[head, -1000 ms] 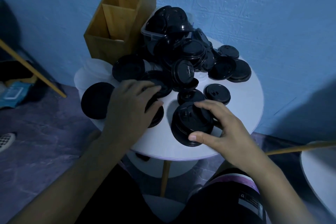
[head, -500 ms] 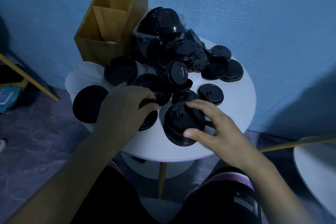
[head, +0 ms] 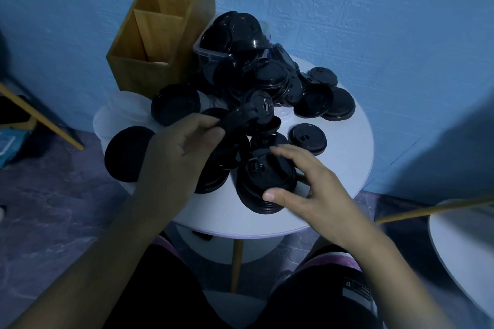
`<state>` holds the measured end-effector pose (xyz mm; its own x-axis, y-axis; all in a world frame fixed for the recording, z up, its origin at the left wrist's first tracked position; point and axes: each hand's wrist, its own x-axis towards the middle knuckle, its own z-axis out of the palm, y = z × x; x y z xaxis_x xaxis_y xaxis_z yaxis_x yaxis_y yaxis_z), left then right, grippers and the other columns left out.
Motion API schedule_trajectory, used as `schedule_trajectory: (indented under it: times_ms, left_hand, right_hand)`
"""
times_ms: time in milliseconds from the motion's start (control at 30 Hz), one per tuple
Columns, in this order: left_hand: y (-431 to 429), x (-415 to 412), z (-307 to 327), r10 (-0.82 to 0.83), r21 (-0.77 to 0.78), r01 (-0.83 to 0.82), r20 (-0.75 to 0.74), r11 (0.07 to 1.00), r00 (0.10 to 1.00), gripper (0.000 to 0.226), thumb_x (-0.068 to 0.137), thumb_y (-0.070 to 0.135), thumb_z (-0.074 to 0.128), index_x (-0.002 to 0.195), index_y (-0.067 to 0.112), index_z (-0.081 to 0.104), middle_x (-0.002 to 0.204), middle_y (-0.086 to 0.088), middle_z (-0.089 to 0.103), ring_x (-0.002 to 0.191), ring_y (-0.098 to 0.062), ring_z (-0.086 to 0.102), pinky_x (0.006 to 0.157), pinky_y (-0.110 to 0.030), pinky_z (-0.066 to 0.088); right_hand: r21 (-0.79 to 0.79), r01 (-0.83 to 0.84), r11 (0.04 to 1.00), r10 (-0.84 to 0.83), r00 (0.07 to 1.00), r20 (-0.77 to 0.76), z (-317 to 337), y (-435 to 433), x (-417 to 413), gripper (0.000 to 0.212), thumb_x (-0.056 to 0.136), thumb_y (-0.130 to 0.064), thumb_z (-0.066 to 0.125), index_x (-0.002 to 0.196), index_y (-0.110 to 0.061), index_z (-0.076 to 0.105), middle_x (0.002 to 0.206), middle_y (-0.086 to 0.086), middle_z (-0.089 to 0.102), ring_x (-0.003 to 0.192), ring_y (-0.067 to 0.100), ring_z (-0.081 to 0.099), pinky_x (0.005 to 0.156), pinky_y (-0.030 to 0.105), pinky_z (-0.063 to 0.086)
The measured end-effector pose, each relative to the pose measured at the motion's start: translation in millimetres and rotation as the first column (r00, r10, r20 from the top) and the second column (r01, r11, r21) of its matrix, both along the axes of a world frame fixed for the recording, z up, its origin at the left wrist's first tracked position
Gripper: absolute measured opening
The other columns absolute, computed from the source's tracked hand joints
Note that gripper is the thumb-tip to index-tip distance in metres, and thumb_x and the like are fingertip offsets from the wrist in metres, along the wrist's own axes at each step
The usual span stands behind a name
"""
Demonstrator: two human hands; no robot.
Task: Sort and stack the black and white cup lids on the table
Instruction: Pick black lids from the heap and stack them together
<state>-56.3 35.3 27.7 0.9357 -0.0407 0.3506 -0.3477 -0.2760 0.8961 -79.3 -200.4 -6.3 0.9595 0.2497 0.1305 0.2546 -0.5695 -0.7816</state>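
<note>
Here's the round white counter [head: 347, 147], pushed up near a blue wall. At its back left stands a tall wooden box [head: 139, 61], open on top and split into two compartments.

Right beside the box is a big heap of black lids [head: 270, 80]. It spills out of a clear plastic tub [head: 205, 53] and runs down toward the middle of the counter.

On the left edge sits a pale pile of white lids [head: 125, 107], hard to make out in this dim light. A flat black lid [head: 125, 153] lies in front of it, hanging over the rim.

Near the front, a stack of black lids [head: 256, 181] rests on the counter, tilted toward the person. The right grip [head: 315, 189] has it grasped, thumb on the near edge and fingers curled over the far side.

The left grip [head: 181, 147] is up off the surface, just left of the stack, pinching one raised black lid [head: 238, 117] between thumb and fingertips. That lid is held edge-on and blurred.

More lids lie under that hand, partly hidden. A single black lid [head: 307, 139] lies flat just beyond the right fingers, apart from the heap. Off to the right, the rim of a second white counter [head: 459, 238] pokes in.
</note>
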Motion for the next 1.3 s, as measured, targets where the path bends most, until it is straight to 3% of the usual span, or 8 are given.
schedule_trajectory:
  times_ms: [167, 367, 533, 700, 933, 1100, 1167, 1300]
  left_hand:
    - [-16.9, -6.9, 1.2, -0.131, -0.423, 0.054, -0.156, 0.904, 0.979, 0.017, 0.084, 0.028, 0.063, 0.097, 0.020, 0.069, 0.088, 0.004, 0.079, 0.089, -0.015, 0.077, 0.078, -0.022, 0.060]
    - [-40.0, -11.5, 9.9, -0.265, -0.541, 0.109, -0.220, 0.834, 0.939, 0.009, 0.090, 0.001, 0.065, 0.096, 0.007, 0.064, 0.080, -0.004, 0.078, 0.079, -0.014, 0.077, 0.067, -0.019, 0.059]
    - [-41.2, -12.8, 7.4, -0.287, -0.458, 0.167, -0.204, 0.873, 0.936, 0.014, 0.093, -0.003, 0.064, 0.097, 0.010, 0.066, 0.082, -0.001, 0.079, 0.086, -0.011, 0.076, 0.071, -0.018, 0.058]
    - [-21.3, -15.3, -20.7, -0.012, -0.020, 0.011, -0.059, 1.000, 0.998, 0.029, 0.089, 0.033, 0.072, 0.117, 0.040, 0.067, 0.110, 0.024, 0.071, 0.107, -0.003, 0.068, 0.090, -0.019, 0.054]
    - [-24.6, -22.8, -43.4, -0.081, 0.311, 0.099, -0.070, 0.945, 0.994, 0.072, 0.072, 0.064, 0.067, 0.140, 0.053, 0.045, 0.120, 0.051, 0.049, 0.115, 0.014, 0.051, 0.088, -0.003, 0.040]
    - [-23.5, -21.5, -42.4, -0.078, 0.362, 0.080, -0.019, 0.929, 0.997, 0.082, 0.067, 0.068, 0.067, 0.143, 0.047, 0.045, 0.117, 0.066, 0.032, 0.111, 0.031, 0.039, 0.090, 0.007, 0.028]
    - [-23.0, -20.4, -43.8, -0.057, 0.386, 0.041, 0.030, 0.922, 0.998, 0.082, 0.068, 0.068, 0.066, 0.143, 0.043, 0.049, 0.118, 0.061, 0.039, 0.106, 0.026, 0.044, 0.088, 0.003, 0.034]
    - [-24.5, -25.1, -48.7, 0.049, 0.424, -0.109, 0.151, 0.899, 0.987, 0.070, 0.077, 0.063, 0.063, 0.136, 0.027, 0.060, 0.117, 0.020, 0.066, 0.087, 0.005, 0.045, 0.073, -0.008, 0.037]
  right_hand:
    - [0.093, 0.104, 0.990, -0.114, 0.987, 0.110, 13.0, 8.0, 1.3, 0.076, 0.078, -0.064, 0.070, 0.146, -0.040, 0.047, 0.145, -0.020, 0.053, 0.137, 0.003, 0.048, 0.115, 0.037, 0.041]
    - [0.165, 0.133, 0.977, -0.165, 0.966, 0.197, 30.5, 20.8, 5.3, 0.082, 0.081, -0.058, 0.073, 0.152, -0.035, 0.042, 0.148, -0.017, 0.052, 0.137, 0.007, 0.050, 0.113, 0.038, 0.044]
    - [0.204, 0.142, 0.969, -0.182, 0.965, 0.191, 29.8, 16.8, 5.2, 0.074, 0.081, -0.054, 0.075, 0.148, -0.037, 0.047, 0.144, -0.014, 0.057, 0.133, 0.011, 0.055, 0.110, 0.041, 0.047]
    - [0.169, 0.130, 0.977, -0.145, 0.986, 0.081, 26.2, -1.2, 5.9, 0.068, 0.079, -0.051, 0.077, 0.142, -0.039, 0.054, 0.136, -0.017, 0.061, 0.126, 0.005, 0.059, 0.110, 0.037, 0.047]
    - [0.089, -0.063, 0.994, 0.073, 0.991, -0.115, 21.7, -15.3, -0.6, 0.065, 0.082, -0.024, 0.079, 0.141, -0.039, 0.057, 0.151, -0.024, 0.045, 0.144, -0.002, 0.037, 0.123, 0.036, 0.031]
    - [0.042, -0.116, 0.992, 0.121, 0.979, -0.165, 21.2, -13.9, 1.1, 0.067, 0.086, -0.016, 0.079, 0.143, -0.041, 0.054, 0.154, -0.026, 0.039, 0.144, -0.008, 0.034, 0.121, 0.029, 0.032]
    - [0.032, -0.114, 0.993, 0.118, 0.978, -0.174, 21.7, -13.5, 0.5, 0.066, 0.088, -0.014, 0.079, 0.142, -0.041, 0.054, 0.154, -0.025, 0.040, 0.141, -0.011, 0.035, 0.119, 0.025, 0.034]
    - [0.041, -0.042, 0.998, 0.047, 0.988, -0.145, 23.5, -10.7, -1.0, 0.061, 0.082, -0.040, 0.079, 0.139, -0.040, 0.058, 0.146, -0.027, 0.046, 0.137, -0.006, 0.044, 0.117, 0.032, 0.040]
